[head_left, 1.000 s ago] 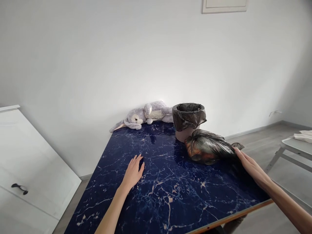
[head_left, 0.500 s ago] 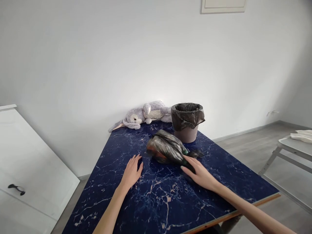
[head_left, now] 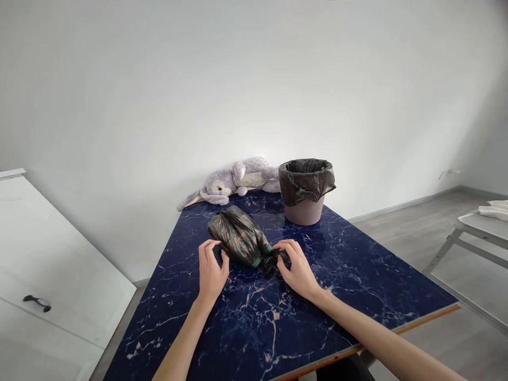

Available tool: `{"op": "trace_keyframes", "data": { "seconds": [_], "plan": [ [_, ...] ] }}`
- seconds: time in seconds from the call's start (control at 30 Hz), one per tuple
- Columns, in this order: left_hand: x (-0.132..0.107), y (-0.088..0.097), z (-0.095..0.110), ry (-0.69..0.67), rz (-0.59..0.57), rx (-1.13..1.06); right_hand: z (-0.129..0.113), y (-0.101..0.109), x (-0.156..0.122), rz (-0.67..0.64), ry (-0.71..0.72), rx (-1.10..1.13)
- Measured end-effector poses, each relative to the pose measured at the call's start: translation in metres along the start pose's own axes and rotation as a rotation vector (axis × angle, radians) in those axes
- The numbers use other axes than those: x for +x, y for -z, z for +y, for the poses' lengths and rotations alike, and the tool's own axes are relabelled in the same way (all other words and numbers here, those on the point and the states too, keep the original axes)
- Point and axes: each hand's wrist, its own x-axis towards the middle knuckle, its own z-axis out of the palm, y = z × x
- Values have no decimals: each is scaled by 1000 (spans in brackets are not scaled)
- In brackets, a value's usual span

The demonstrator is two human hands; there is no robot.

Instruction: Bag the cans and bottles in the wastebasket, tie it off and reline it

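Between two hands [head_left: 212, 270] [head_left: 299, 272] — one black bag [head_left: 236, 233]; beyond — one bin [head_left: 304, 211].

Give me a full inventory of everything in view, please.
Table: 1, dark blue, pale-veined, centre
Filled bag: 1, mostly black, on table
Bin: 1, mauve-grey, table's far right
Liner: 1, black, over the bin's rim
Plush toy: 1, lilac-grey, lying along table's far edge
Cabinet: 1, white, lower left
Handle: 1, black, on cabinet
Stand: 1, light grey, right edge
Cloth: count unclear, white, on stand
Floor: 1, grey, mostly right
Walls: 2, white, behind and right
Small item: 1, white, low at right, unidentifiable
Dark shape: 1, black, under table's near edge
Left grip: 1, bare, bag's left side
Right grip: 1, bare, bag's gathered end
Forearms: 2, bare, at bottom edge
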Motion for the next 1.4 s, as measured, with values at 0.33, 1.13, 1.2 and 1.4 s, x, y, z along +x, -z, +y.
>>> {"op": "trace_keyframes", "data": {
  "seconds": [0.33, 1.13, 1.2, 1.4],
  "plan": [
    [-9, -2, 55, -435, -400, 105, -3, -2, 2, -311, -75, 38],
    [-11, -7, 41, -266, -239, 275, -6, 1, 1, -234, -9, 107],
    [-10, -7, 42, -260, -234, 239, -5, 0, 2, -221, 8, 90],
    [-6, -6, 44, -247, -208, 145, -6, 1, 1, -236, 17, 61]
  ]
}}
